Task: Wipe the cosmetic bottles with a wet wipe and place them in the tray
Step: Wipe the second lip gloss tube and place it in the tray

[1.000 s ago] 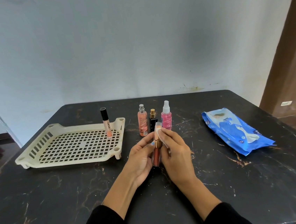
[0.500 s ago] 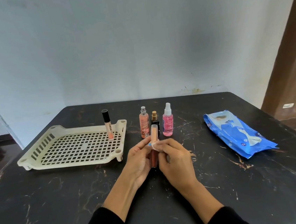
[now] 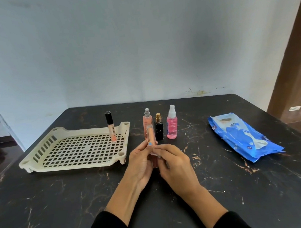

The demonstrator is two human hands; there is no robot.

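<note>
**Marbled black table, tube in hand**

Dark tabletop (image 3: pixel 63 206) in front: left hand (image 3: pixel 142 163) grips an upright lip gloss tube (image 3: pixel 150 138) while the right hand (image 3: pixel 175 163) pinches a wet wipe (image 3: pixel 154 152) against it. Beyond stand three bottles (image 3: pixel 172 125); one tube (image 3: pixel 111 129) stands in the cream tray (image 3: pixel 38 153).

Black-capped tube (image 3: pixel 112 130) standing in tray (image 3: pixel 39 163), vertical lettering reading roughly "LIPGLOSS", wipes pack (image 3: pixel 241 137) print illegible
</note>
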